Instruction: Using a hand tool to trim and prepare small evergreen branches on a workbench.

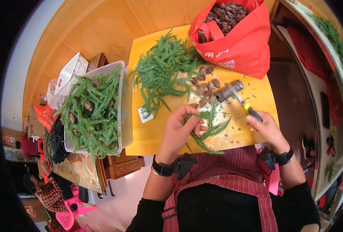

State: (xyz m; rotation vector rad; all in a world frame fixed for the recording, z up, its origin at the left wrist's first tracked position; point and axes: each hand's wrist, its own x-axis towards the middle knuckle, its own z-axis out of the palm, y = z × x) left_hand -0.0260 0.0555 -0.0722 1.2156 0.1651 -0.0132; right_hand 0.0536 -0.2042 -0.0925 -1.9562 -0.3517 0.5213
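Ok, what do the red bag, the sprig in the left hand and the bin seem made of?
Red bag: probably non-woven fabric, fairly matte, judging by its soft creases.
Sprig: likely plastic, slightly shiny, with evenly shaped needles.
Bin: apparently translucent plastic, smooth, since its pale wall looks cloudy.

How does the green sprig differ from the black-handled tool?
The green sprig is feathery, with many needles; the black-handled tool is smooth and slim, with a yellow band.
The sprig is held in the fingers of the left hand; the tool is in the right hand.
The sprig fans into several branches; the tool is one stick.
Both are held over the yellow table.
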